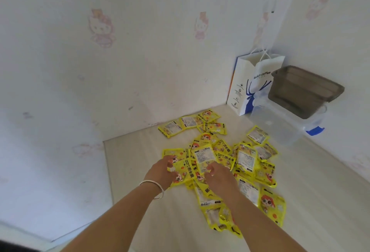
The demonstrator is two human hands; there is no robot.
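Several yellow snack packets (248, 157) with a cartoon figure lie heaped on a pale table (140, 181) in a corner. My left hand (160, 171), a silver bangle on its wrist, grips the edge of one yellow packet (185, 170) at the near side of the heap. My right hand (219, 179) lies palm down on the packets just to the right of it, fingers curled over them; what it holds is hidden under the hand. A few more packets (192, 122) lie apart near the back wall.
A white and blue paper coffee bag (243, 91) stands in the back right corner. Beside it a dark translucent box (300, 89) sits in a clear plastic tub (280, 127) with a blue clip. Walls close the table on the left, back and right.
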